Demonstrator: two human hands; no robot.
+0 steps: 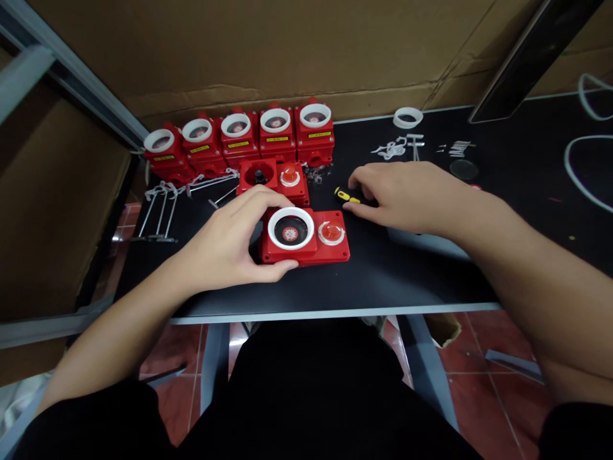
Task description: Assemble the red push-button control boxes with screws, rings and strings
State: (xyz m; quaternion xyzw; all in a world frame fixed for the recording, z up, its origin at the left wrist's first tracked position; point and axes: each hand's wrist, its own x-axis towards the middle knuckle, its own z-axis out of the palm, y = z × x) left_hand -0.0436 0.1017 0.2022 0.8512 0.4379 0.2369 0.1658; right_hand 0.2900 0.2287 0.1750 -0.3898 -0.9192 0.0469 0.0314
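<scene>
My left hand [232, 241] is wrapped round the left side of a red alarm unit [311, 250], fingers over its back edge and thumb along its front. The unit has a white-ringed round opening [290, 228] with a dark inside, and an orange-red dome lamp [331, 232]. To the right, my right hand [400, 193] is low over the table, thumb and fingers apart. Beside its thumb and fingertips lies a yellow and black screwdriver [345, 195]; whether they touch is unclear. Just behind the held unit sits a similar red unit [272, 177] with no white ring.
Several red boxes with white rings [276, 133] stand in a row at the back left. Metal T-shaped tools [160, 214] lie at the left. A loose white ring [407, 117], white strips [391, 149], a clear disc [463, 169] and a white cable [582, 169] are at right.
</scene>
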